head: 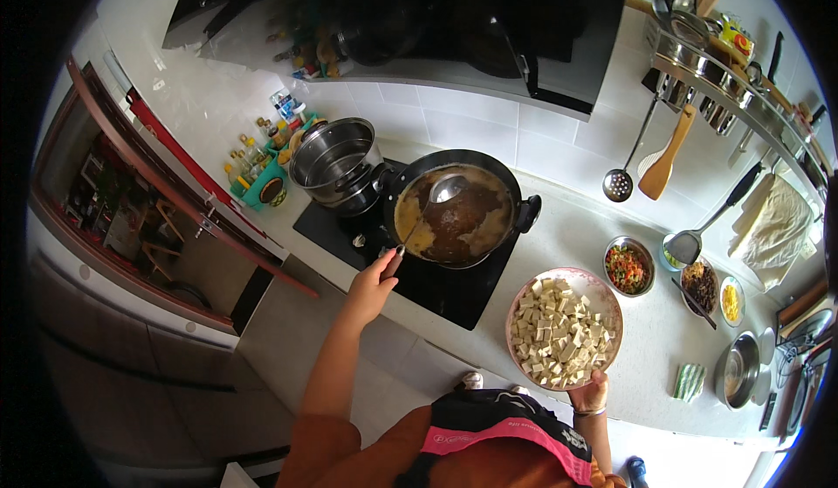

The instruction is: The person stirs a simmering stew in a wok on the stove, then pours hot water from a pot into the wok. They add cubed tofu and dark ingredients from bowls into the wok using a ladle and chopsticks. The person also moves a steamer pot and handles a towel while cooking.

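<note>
My left hand (370,286) grips the dark handle of a metal ladle (446,189), whose bowl is over the middle of the wok. The two-handled black wok (517,180) stands on the cooktop and holds a brown liquid (452,223) with pale foam at its edges. My right hand (591,394) holds the near rim of a large pink-patterned bowl (609,291). White tofu-like cubes (560,334) fill this bowl, which is beside the cooktop at the counter's front. Most of my right fingers are hidden beneath it.
A steel pot (337,160) stands left of the wok on the black cooktop (445,298). Right are a bowl of chopped vegetables (628,267), other small dishes, a spatula (687,246) and a steel basin (738,370). Utensils hang from a rack (713,75); a range hood (406,43) overhangs.
</note>
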`<state>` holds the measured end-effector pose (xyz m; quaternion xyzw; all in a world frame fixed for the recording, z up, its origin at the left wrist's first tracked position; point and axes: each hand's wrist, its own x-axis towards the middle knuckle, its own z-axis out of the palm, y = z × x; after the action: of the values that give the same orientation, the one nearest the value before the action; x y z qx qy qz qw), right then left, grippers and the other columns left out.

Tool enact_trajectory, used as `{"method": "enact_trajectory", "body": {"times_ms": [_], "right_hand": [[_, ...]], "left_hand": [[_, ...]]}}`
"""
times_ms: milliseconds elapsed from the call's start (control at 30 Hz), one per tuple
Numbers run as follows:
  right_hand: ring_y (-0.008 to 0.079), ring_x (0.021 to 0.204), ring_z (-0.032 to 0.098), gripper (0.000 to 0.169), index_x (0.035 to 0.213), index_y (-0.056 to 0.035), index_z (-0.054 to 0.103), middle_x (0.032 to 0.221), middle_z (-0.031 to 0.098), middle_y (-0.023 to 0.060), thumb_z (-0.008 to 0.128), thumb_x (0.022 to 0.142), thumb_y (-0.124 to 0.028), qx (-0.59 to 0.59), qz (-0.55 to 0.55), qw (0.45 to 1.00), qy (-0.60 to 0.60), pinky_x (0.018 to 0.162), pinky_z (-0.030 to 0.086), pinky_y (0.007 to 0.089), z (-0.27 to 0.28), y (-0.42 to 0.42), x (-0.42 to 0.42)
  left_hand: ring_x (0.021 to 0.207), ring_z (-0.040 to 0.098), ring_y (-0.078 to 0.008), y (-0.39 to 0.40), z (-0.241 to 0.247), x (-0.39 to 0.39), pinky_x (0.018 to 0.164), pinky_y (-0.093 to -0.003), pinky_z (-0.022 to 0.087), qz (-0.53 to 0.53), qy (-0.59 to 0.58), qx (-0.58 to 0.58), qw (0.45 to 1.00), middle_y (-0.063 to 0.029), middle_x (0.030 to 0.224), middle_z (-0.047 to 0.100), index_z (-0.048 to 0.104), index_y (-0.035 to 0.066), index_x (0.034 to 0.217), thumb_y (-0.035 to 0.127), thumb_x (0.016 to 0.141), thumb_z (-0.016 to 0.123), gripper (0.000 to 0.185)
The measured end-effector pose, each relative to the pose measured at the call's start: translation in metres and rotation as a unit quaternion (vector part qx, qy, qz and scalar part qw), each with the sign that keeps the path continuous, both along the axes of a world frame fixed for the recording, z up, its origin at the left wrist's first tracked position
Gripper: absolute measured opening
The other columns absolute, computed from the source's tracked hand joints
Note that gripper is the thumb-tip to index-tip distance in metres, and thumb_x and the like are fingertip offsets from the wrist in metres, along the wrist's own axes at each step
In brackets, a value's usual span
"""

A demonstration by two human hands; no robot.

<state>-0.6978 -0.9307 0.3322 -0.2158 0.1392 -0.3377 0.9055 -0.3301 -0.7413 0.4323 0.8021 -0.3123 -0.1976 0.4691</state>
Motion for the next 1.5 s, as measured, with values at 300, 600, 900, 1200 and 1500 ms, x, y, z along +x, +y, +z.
{"method": "enact_trajectory", "body": {"times_ms": [300, 600, 900, 1200, 1500], "right_hand": [[0.0302, 0.119, 0.037, 0.081, 0.132, -0.0044, 0.023, 0.131, 0.036, 0.0125, 0.065, 0.066, -0.021, 0.001, 0.01, 1.0, -0.006, 0.098, 0.032, 0.0455, 0.007, -0.015, -0.02], [0.0303, 0.117, 0.04, 0.072, 0.13, -0.0033, 0.028, 0.129, 0.04, 0.0127, 0.063, 0.069, -0.021, 0.025, 0.011, 1.0, 0.014, 0.097, 0.033, 0.0476, -0.004, -0.019, -0.033], [0.0298, 0.118, 0.039, 0.074, 0.131, -0.0063, 0.028, 0.13, 0.039, 0.0115, 0.064, 0.068, -0.023, 0.031, 0.035, 0.999, 0.018, 0.097, 0.032, 0.0477, 0.001, -0.018, -0.03], [0.03, 0.117, 0.039, 0.07, 0.13, -0.0038, 0.029, 0.129, 0.039, 0.013, 0.06, 0.07, -0.023, 0.002, 0.028, 0.999, 0.025, 0.097, 0.032, 0.0459, -0.005, -0.025, -0.035], [0.0307, 0.116, 0.04, 0.072, 0.13, -0.0029, 0.027, 0.128, 0.04, 0.0137, 0.063, 0.069, -0.019, 0.004, 0.044, 0.999, -0.009, 0.097, 0.033, 0.0468, 0.008, -0.031, -0.025]], "left_hand": [[0.068, 0.048, -0.004, -0.001, 0.0, -0.034, 0.057, -0.0193, 0.04, 0.064, 0.085, -0.154, 0.982, -0.0044, 0.104, 0.057, 0.037, 0.006, 0.129, -0.001, 0.078, 0.055, 0.055], [0.09, 0.055, -0.0326, 0.013, -0.021, -0.061, 0.076, -0.0358, 0.044, 0.073, -0.239, 0.065, 0.966, -0.018, 0.102, 0.055, 0.033, 0.012, 0.131, 0.003, 0.077, 0.055, 0.059], [0.067, 0.055, -0.0277, 0.008, -0.026, -0.075, 0.056, -0.0346, 0.046, 0.107, -0.333, 0.039, 0.936, -0.0101, 0.085, 0.052, 0.027, 0.017, 0.134, 0.011, 0.081, 0.054, 0.06], [0.079, 0.055, -0.03, 0.003, -0.048, -0.086, 0.067, -0.0368, 0.045, 0.098, -0.255, 0.042, 0.961, -0.0137, 0.088, 0.055, 0.033, 0.013, 0.131, 0.005, 0.079, 0.055, 0.057], [0.082, 0.055, -0.0307, -0.006, -0.044, -0.093, 0.07, -0.0355, 0.045, 0.096, -0.256, 0.058, 0.96, -0.0159, 0.094, 0.055, 0.031, 0.011, 0.132, 0.006, 0.081, 0.054, 0.056]]}}
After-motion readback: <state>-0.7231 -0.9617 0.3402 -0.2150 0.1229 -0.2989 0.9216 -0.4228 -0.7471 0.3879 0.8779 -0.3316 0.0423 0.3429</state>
